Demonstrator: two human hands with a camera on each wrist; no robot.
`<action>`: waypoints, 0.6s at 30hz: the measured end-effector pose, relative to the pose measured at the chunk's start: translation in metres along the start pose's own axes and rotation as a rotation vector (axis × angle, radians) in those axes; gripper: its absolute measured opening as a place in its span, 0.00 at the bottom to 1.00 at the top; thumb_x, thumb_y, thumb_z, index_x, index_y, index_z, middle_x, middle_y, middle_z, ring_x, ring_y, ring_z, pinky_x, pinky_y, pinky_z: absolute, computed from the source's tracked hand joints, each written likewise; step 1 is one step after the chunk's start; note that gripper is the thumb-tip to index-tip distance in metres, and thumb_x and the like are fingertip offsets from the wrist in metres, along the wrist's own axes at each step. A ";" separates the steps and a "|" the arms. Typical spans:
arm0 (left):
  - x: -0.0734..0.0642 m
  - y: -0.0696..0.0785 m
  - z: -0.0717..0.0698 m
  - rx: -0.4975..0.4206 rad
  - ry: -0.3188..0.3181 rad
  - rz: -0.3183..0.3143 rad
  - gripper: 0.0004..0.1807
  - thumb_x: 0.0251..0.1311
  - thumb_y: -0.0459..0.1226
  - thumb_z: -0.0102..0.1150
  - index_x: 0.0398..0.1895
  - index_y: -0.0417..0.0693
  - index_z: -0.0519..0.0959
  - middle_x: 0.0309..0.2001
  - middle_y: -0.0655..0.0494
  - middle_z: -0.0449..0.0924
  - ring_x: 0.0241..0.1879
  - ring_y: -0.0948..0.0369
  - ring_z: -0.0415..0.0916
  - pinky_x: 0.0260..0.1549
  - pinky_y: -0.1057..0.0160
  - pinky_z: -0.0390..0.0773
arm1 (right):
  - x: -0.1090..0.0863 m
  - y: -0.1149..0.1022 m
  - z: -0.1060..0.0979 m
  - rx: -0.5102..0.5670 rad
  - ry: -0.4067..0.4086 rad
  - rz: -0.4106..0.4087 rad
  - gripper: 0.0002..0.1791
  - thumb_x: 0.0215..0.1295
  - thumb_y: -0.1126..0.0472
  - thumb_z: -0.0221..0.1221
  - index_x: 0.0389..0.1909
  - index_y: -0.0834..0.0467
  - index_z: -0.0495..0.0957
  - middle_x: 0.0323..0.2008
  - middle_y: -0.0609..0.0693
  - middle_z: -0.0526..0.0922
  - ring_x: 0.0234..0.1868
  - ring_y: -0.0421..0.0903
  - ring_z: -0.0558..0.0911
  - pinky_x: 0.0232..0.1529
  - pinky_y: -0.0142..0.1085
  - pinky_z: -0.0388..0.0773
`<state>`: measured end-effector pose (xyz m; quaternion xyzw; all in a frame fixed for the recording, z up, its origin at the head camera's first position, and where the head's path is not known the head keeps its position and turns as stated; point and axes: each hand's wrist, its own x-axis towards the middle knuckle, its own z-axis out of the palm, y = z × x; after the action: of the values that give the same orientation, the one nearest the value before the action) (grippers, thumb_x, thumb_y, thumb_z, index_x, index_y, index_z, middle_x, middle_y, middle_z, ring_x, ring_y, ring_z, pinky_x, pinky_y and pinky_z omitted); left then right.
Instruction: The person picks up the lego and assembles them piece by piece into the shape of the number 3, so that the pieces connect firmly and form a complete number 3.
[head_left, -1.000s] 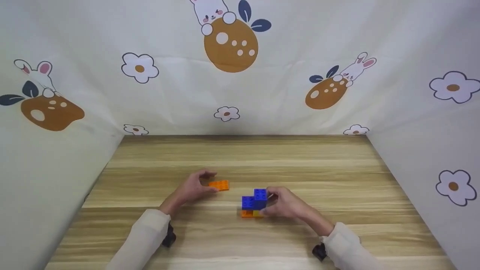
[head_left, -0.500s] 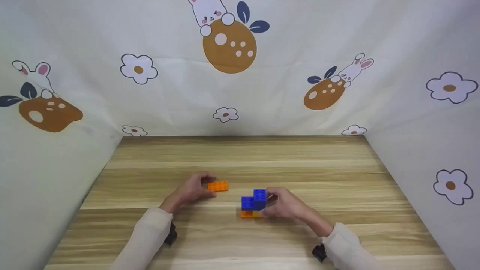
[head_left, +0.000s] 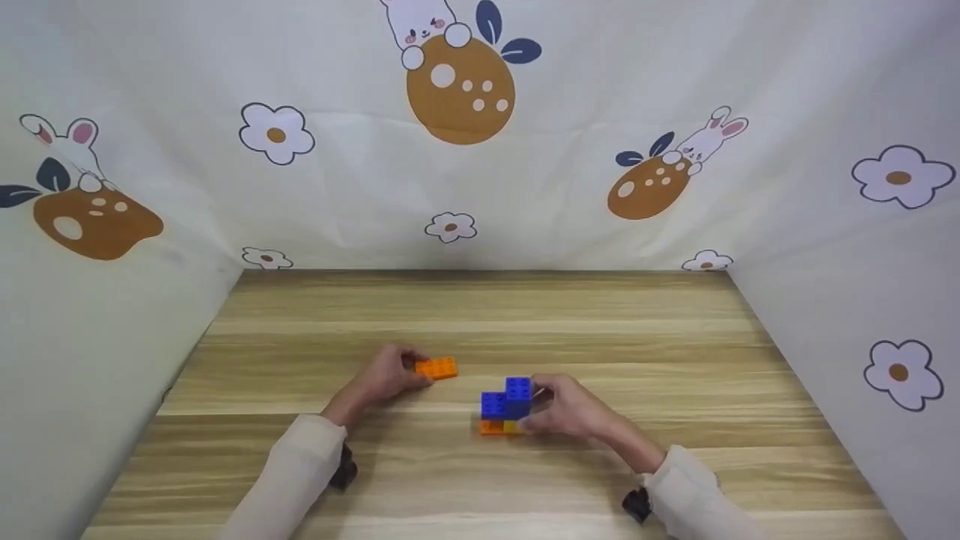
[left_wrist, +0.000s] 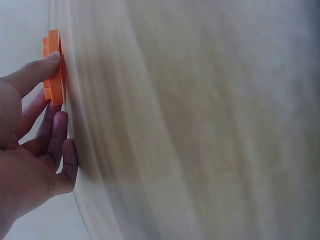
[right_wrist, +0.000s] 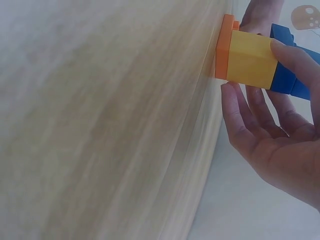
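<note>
In the head view my left hand (head_left: 386, 375) pinches a flat orange toy brick (head_left: 439, 367) between thumb and fingers, left of the middle. The left wrist view shows the thumb on the near side of this orange brick (left_wrist: 55, 75), low at the tabletop. A small stack stands to the right: an orange flat brick (right_wrist: 223, 50) at the bottom, a yellow brick (right_wrist: 250, 59) on it, and blue bricks (head_left: 517, 390) on top, stepped. My right hand (head_left: 574, 405) holds the stack from its right side, thumb across the yellow and blue join.
The wood-grain table (head_left: 480, 315) is enclosed by a pale printed cloth (head_left: 345, 195) at the back and both sides. A dark wrist camera (head_left: 343, 469) sits under the left cuff, another dark camera (head_left: 637, 505) under the right.
My left thumb and fingers have closed in on the flat orange brick, which has shifted only slightly. The right hand and the stack stay almost in place.
</note>
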<state>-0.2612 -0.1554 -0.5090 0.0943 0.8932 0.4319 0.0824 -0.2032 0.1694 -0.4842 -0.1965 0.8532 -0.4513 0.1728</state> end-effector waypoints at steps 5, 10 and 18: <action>-0.002 0.003 -0.002 -0.045 -0.003 -0.006 0.20 0.51 0.34 0.74 0.48 0.34 0.84 0.43 0.44 0.86 0.38 0.61 0.77 0.38 0.68 0.76 | 0.001 0.000 0.000 0.005 0.009 -0.015 0.17 0.52 0.60 0.75 0.41 0.58 0.81 0.42 0.53 0.87 0.46 0.49 0.83 0.51 0.41 0.82; -0.004 0.011 -0.003 -0.066 -0.004 -0.007 0.21 0.52 0.33 0.73 0.50 0.35 0.83 0.44 0.45 0.85 0.39 0.61 0.78 0.40 0.67 0.78 | 0.001 0.001 0.000 0.009 0.011 -0.012 0.16 0.52 0.60 0.75 0.40 0.58 0.81 0.42 0.53 0.87 0.46 0.48 0.83 0.50 0.41 0.82; -0.012 0.037 -0.003 -0.062 -0.015 0.004 0.21 0.54 0.38 0.74 0.51 0.41 0.84 0.47 0.49 0.86 0.43 0.60 0.79 0.45 0.60 0.81 | 0.001 0.000 0.000 0.014 0.009 -0.016 0.17 0.52 0.60 0.75 0.40 0.58 0.81 0.42 0.53 0.86 0.46 0.49 0.83 0.50 0.41 0.81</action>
<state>-0.2469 -0.1385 -0.4773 0.0967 0.8786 0.4587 0.0909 -0.2040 0.1690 -0.4847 -0.2002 0.8492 -0.4594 0.1668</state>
